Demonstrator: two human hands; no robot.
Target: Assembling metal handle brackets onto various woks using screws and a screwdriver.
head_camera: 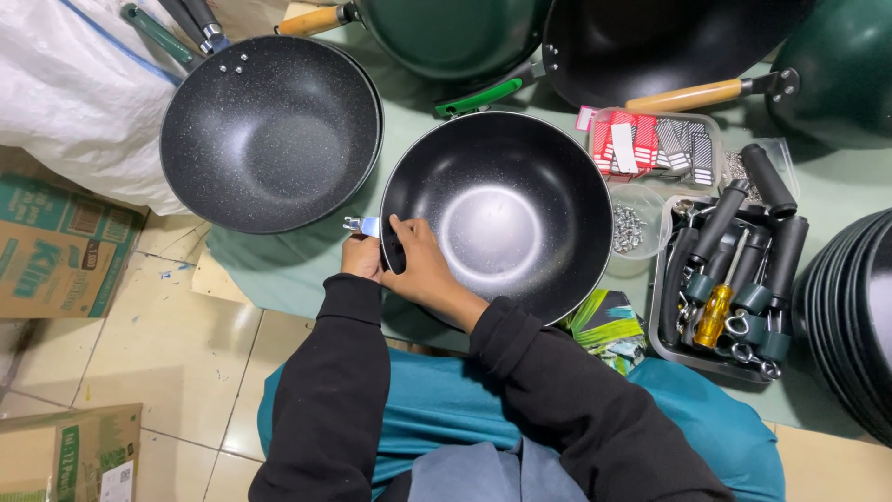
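The fingers of the right hand [420, 263] were curled over the near-left rim of the black wok [497, 216], thumb inside the bowl. The left hand [361, 257] was closed around the metal handle bracket [360, 225] just outside that rim. The wok was rested on the green-covered table [307, 260]. The left fingertips were hidden; a tray of handles [729, 279] lay well right.
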